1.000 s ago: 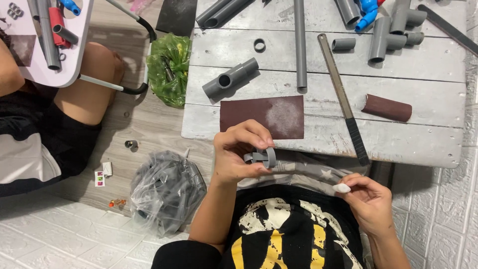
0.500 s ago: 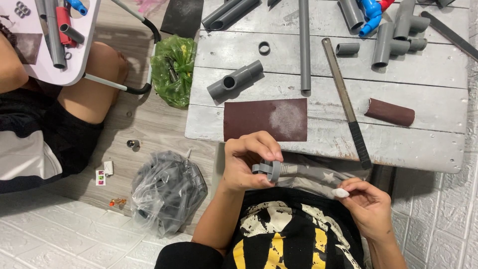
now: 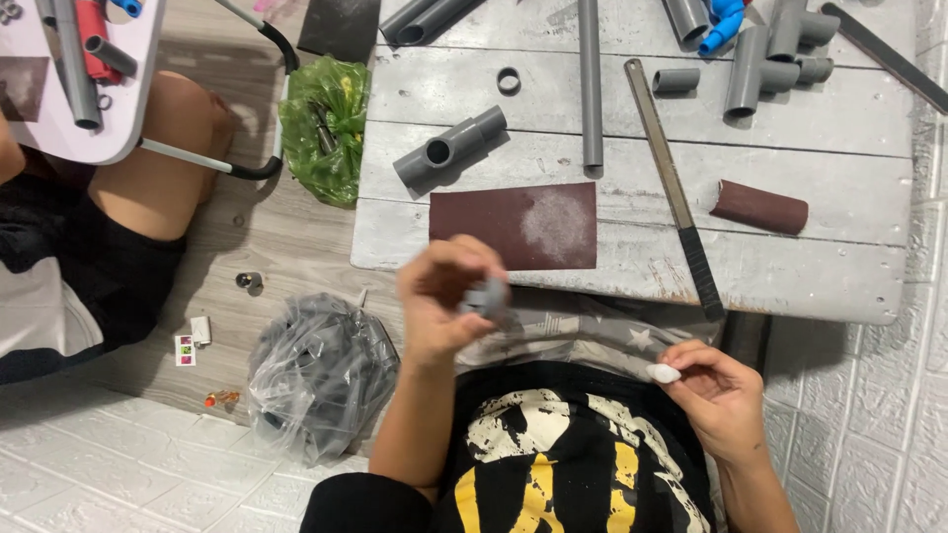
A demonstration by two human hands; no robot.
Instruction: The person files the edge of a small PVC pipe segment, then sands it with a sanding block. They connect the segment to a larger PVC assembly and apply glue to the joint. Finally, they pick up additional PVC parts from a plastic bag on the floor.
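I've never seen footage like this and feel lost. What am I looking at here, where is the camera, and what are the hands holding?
The camera sits on a person's head and looks down at their own lap and two bare hands; there is no machine. The left hand grips a small grey pipe fitting, blurred here. The right hand pinches a small white piece; I cannot tell what it is. In front lies a worn grey wooden table with a dark red sheet of sandpaper, a rolled piece of sandpaper, a long metal file, grey pipes and a tee fitting. Another person sits at the left.
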